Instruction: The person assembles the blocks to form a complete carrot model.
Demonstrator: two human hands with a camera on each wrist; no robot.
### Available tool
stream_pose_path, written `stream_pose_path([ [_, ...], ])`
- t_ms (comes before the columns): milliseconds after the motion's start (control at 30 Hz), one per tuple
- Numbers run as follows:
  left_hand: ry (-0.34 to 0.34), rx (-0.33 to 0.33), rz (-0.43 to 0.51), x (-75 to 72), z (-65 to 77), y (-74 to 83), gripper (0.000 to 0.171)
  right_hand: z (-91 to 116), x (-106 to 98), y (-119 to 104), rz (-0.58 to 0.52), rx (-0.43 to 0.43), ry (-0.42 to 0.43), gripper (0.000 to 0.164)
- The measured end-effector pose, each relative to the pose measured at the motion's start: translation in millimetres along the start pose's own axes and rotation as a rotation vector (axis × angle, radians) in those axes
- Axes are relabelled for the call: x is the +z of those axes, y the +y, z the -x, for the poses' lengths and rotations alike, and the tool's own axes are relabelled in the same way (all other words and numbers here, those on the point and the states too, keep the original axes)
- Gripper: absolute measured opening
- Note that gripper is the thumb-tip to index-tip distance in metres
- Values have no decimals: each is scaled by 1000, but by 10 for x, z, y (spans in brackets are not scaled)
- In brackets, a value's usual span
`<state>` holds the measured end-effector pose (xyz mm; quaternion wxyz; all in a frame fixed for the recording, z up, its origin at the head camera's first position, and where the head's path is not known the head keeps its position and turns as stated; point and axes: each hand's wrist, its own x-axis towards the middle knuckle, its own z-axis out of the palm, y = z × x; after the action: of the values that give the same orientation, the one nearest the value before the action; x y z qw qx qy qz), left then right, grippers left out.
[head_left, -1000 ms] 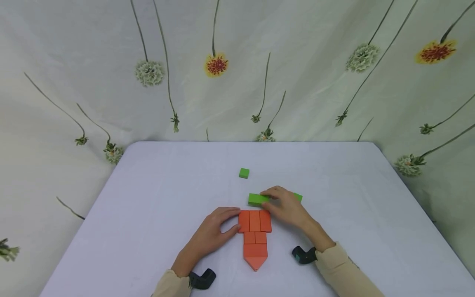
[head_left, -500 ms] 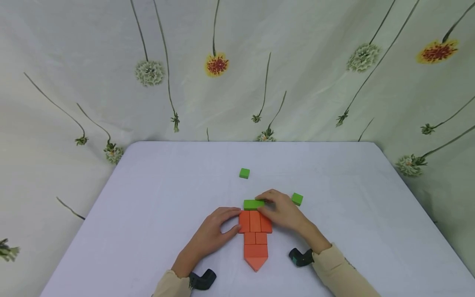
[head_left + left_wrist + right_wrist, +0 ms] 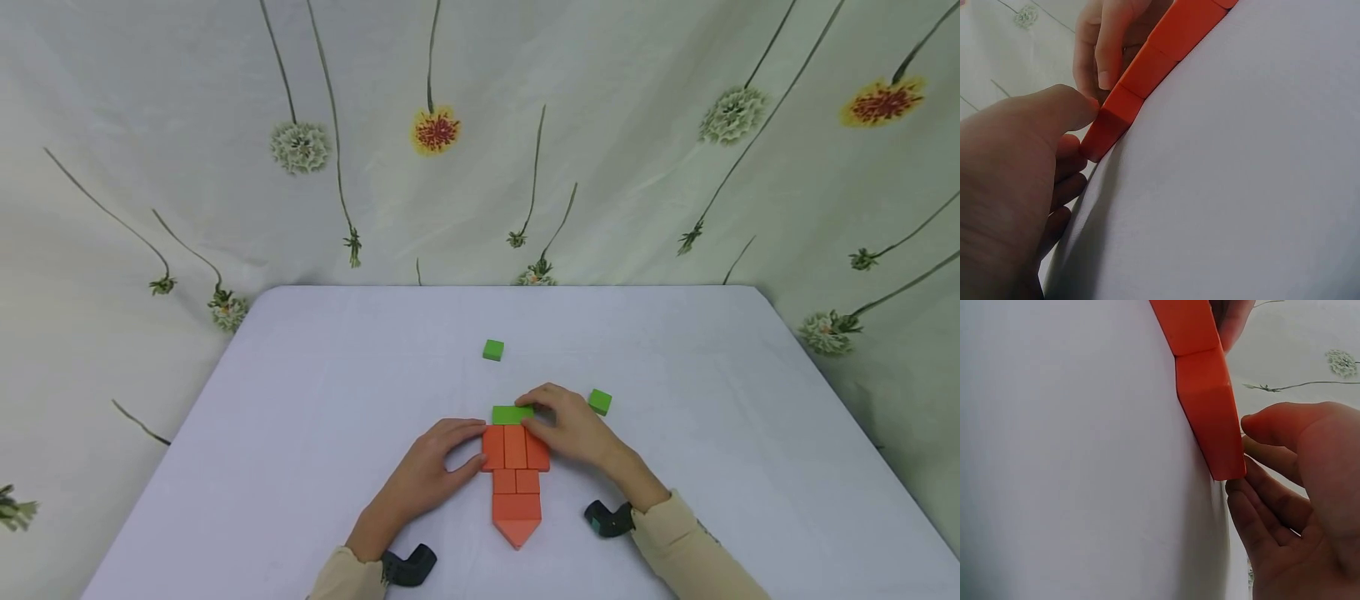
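My right hand (image 3: 566,425) pinches the right end of a green rectangular toy block (image 3: 506,415) between thumb and fingers. That block lies along the top of a row of upright orange blocks (image 3: 515,447), right at their edge. My left hand (image 3: 431,467) rests at the row's left side, its loosely bent index finger and thumb touching the leftmost orange block (image 3: 492,446). Below the row sit two small orange blocks (image 3: 527,481), a wider orange block (image 3: 517,506) and a downward-pointing triangular one (image 3: 517,531). The wrist views show orange block sides; the green block is hidden there.
One small green cube (image 3: 493,350) lies farther back on the white table (image 3: 337,375). Another green cube (image 3: 600,402) sits just right of my right hand. Behind the table hangs a flower-printed cloth (image 3: 630,167).
My right hand has brought the green block left and toward me, up against the orange row. The green cube on the right is now uncovered. My left hand has stayed put.
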<state>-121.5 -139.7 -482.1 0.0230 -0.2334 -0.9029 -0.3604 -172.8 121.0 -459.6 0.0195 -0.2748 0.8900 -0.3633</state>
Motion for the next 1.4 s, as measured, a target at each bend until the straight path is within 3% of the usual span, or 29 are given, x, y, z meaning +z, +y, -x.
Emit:
stream_pose_path([
  [333, 28, 28, -17, 5, 15, 3, 46, 58, -121, 12, -6, 32, 36, 27],
  [533, 12, -4, -12, 0, 14, 8, 47, 122, -220, 77, 57, 47, 83, 31],
  [933, 30, 24, -4, 1, 21, 1, 45, 263, -407, 212, 103, 85, 165, 34],
  [1400, 21, 24, 4, 0, 18, -4, 45, 347, -520, 330, 166, 136, 180, 33],
])
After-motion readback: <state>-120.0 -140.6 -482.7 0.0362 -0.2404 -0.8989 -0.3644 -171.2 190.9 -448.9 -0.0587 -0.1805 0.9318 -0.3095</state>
